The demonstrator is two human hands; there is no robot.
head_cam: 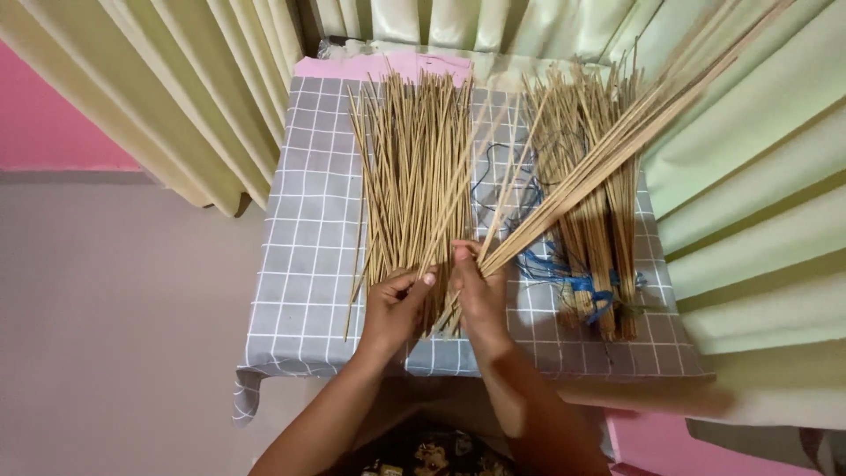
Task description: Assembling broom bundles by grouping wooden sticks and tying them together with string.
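Note:
My right hand [480,295] grips a bunch of long thin tan sticks [608,150] that fan up and to the right past the curtain. My left hand [394,304] pinches a single stick [445,220] at the near end of a loose pile of sticks [410,167] lying lengthwise on the grey checked cloth [300,264]. The two hands are close together near the table's front edge.
A second bundle of sticks [599,256] tied with blue string [573,282] lies on the right of the small table. Pale green curtains [749,176] hang close on the right and behind. A pink wall [44,123] and bare floor are at left.

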